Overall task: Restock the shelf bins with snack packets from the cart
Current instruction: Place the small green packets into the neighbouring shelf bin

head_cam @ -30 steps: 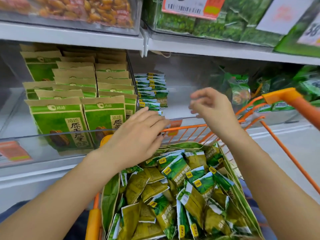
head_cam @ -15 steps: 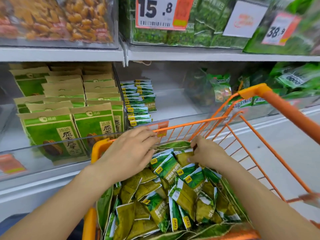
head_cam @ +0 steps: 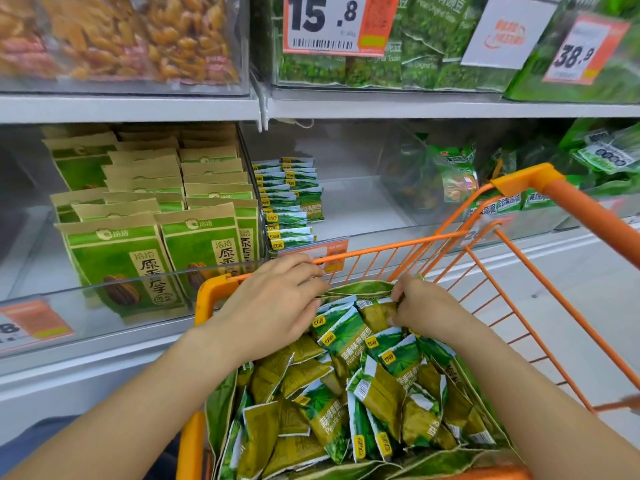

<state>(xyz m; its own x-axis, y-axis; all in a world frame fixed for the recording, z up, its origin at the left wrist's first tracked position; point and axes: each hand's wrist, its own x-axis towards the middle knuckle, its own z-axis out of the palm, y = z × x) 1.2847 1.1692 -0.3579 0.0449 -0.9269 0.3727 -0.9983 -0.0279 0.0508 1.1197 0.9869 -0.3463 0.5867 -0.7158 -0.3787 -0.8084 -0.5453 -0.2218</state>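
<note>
Item: snack packets, heaped loose in orange cart. My right hand pinches one at the far edge; left hand rests flat, fingers relaxed. I'd gather several, labels aligned, for the half-filled bin

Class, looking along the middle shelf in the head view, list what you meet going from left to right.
Brown-topped seed bags → row of small green pea packets → bare shelf floor → loose green bags behind the cart's corner.

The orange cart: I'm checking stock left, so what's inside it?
The orange cart holds a big open bag heaped with small green pea packets. How deep the heap goes is covered.
</note>
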